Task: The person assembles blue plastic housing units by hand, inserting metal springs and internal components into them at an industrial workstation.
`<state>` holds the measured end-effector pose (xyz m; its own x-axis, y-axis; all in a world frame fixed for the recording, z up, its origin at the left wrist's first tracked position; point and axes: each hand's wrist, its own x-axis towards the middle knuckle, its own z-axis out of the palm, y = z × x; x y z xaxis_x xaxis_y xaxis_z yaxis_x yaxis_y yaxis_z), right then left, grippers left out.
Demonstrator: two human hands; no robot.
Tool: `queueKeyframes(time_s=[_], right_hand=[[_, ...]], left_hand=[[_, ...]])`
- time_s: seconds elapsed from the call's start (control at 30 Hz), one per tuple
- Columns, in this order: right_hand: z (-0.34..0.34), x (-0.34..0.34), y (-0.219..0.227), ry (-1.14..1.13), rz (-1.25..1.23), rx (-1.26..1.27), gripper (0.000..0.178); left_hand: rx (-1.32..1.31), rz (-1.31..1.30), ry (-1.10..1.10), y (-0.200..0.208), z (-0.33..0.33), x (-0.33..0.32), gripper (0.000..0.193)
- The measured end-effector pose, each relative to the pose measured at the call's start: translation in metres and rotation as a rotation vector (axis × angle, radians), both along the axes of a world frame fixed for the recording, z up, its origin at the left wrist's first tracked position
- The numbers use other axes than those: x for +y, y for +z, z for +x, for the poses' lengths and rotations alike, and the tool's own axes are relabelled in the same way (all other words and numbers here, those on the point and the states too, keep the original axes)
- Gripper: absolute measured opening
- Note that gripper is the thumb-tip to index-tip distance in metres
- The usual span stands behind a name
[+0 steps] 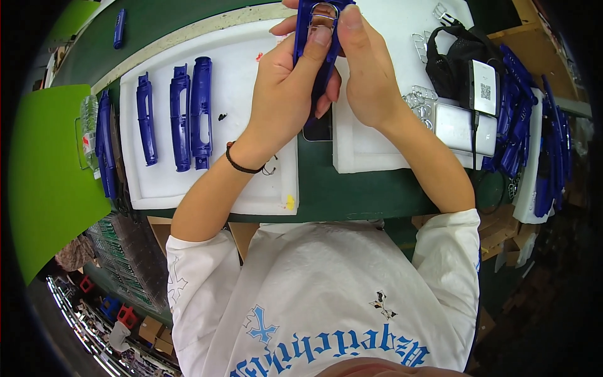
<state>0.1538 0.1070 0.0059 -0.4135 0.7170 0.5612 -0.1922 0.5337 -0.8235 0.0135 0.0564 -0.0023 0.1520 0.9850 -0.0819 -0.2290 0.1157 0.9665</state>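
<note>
A long blue plastic housing (323,74) is held upright between my hands at the top of the view. A bent silver wire piece (324,10) sits in its upper opening. My left hand (281,85) is closed round the housing, its thumb pressing near the wire and its fingertips showing past the right edge. My right hand (372,75) grips the upper part, with its thumb along the right edge. Its other fingers are mostly hidden behind the housing. Under the hands, a dark flat object (318,131) lies partly covered.
On the left white foam tray (235,195) lie three blue housings (180,119). The right foam tray (370,160) carries loose wire pieces (419,100), a black strapped pouch (440,72) and a white device (482,88). More blue housings (515,125) are piled at far right. A clear bottle (90,135) stands left.
</note>
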Motion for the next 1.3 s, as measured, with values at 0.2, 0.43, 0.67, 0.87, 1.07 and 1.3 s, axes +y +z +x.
queueKeyframes(time_s=[0.2, 0.43, 0.67, 0.87, 1.07, 1.3], right_hand=[[0.002, -0.011, 0.002, 0.048, -0.426, -0.080, 0.070], [-0.012, -0.007, -0.007, 0.042, -0.437, 0.198, 0.057], [0.002, 0.001, -0.002, 0.184, -0.627, 0.296, 0.033], [0.006, 0.011, -0.003, -0.101, -0.329, 0.150, 0.023], [0.008, 0.013, 0.002, -0.113, -0.359, 0.084, 0.041], [0.020, 0.015, 0.019, 0.056, -0.593, -0.119, 0.054]], left_hand=[[-0.268, 0.016, -0.162, -0.007, -0.007, -0.007, 0.066], [-0.295, -0.040, -0.220, -0.006, -0.009, -0.006, 0.080], [-0.461, -0.136, -0.488, 0.006, -0.017, -0.011, 0.098], [-0.364, -0.198, -0.384, -0.002, -0.021, 0.000, 0.080], [-0.224, -0.123, -0.282, -0.001, -0.016, -0.001, 0.070], [0.007, -0.023, -0.157, 0.002, -0.014, -0.003, 0.068]])
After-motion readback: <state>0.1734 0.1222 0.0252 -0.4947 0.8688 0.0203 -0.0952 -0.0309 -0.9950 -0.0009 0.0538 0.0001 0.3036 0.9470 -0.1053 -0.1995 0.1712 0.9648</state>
